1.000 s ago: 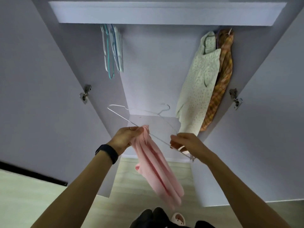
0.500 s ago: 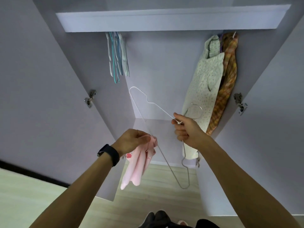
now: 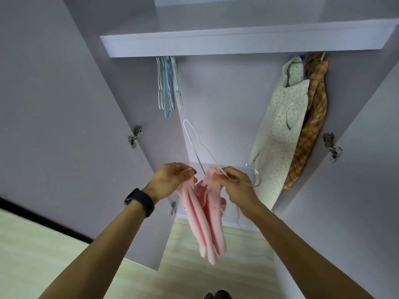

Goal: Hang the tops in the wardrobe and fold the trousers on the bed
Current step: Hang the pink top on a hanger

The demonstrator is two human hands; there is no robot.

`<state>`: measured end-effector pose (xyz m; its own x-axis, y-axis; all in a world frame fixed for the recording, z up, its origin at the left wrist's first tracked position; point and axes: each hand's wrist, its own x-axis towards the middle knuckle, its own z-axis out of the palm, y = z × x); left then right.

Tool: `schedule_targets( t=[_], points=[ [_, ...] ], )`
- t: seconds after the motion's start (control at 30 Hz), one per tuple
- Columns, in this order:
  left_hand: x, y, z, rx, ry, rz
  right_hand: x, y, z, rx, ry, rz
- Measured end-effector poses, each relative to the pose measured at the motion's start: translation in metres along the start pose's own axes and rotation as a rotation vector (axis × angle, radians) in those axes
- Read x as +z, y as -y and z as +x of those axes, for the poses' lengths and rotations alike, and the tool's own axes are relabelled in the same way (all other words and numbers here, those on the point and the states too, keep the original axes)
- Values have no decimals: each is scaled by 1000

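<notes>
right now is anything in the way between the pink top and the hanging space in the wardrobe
Nothing visible. The left hand and right hand hold the pink top with the white hanger before the open wardrobe; the gap between spare hangers and floral top is free.

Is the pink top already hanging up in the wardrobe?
No, the left hand and right hand hold the pink top, the right also gripping a white hanger, in front of the wardrobe.

The soft pink ribbed cloth top (image 3: 207,223) looks matt. The thin white wire hanger (image 3: 195,140) is smooth. The pale wood-grain floor (image 3: 194,277) has a slight sheen.
</notes>
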<state>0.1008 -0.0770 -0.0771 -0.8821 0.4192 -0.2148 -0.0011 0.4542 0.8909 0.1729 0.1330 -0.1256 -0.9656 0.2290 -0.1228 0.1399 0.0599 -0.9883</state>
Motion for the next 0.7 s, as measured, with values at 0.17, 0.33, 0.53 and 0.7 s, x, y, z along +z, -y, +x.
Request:
schedule_targets(
  t=[0.17,0.33,0.53,0.7],
  points=[
    [-31,29,-3,-76,-129,159,-33,-6,11,28,-122,84],
    [-29,54,-1,-218,-156,225,-53,-9,18,94,-252,154],
    [-12,51,2,-266,-48,207,-64,-19,22,108,-330,74],
    [-20,46,12,-200,12,622,-72,-27,19,191,-399,-1]
  ],
)
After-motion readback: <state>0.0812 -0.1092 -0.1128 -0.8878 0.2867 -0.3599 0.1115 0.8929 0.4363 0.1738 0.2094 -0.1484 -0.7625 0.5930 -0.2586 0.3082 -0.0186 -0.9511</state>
